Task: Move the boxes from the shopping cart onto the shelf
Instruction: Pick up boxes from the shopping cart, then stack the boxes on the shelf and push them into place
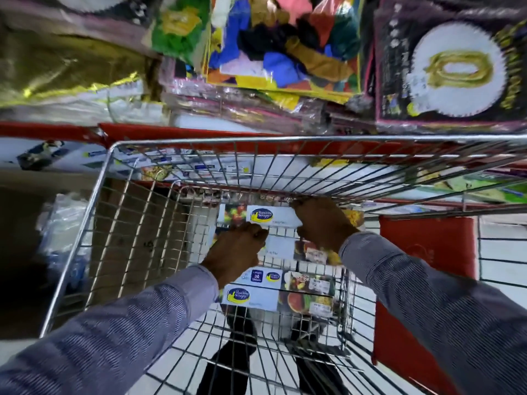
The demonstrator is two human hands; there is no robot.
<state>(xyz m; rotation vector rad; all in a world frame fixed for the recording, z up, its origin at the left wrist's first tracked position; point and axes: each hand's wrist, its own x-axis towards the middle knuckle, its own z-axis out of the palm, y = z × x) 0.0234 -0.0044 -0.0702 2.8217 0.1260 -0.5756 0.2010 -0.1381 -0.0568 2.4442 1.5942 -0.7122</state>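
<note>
Several long white boxes with a blue-and-yellow logo and fruit pictures lie on the floor of the wire shopping cart. The farthest box lies at the cart's far end, and my right hand is closed around its right part. My left hand is down over the second box, its fingers curled at that box's left end; the grip itself is hidden. Two more boxes lie nearer to me. The red-edged shelf stands just beyond the cart.
The shelf above the cart is packed with balloon packs and a foil number-balloon pack. A lower shelf level shows white behind the cart's far wall. A red cart flap is at the right. My feet show below the cart.
</note>
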